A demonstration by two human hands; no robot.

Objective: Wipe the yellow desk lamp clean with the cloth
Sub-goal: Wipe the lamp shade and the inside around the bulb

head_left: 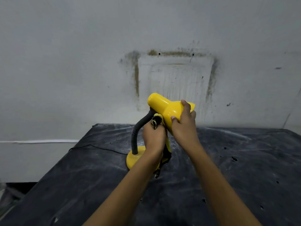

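While the yellow desk lamp stands on the dark-covered desk before a stained wall, its round base sits leftmost with the black flexible neck rising from it. Left hand: grip clenched around a yellow-and-black cloth, just beside the shade. Right hand: grip grasping the shade's flared end.

Lamp shade glossy yellow; base same yellow. Gooseneck dark grey, ribbed. Cloth bunched in my left hand yellow with black marks, maybe pattern, too blurred to say. Table cover black, smeared whitish. Far wall grey-white, brownish stain outlining rectangle.
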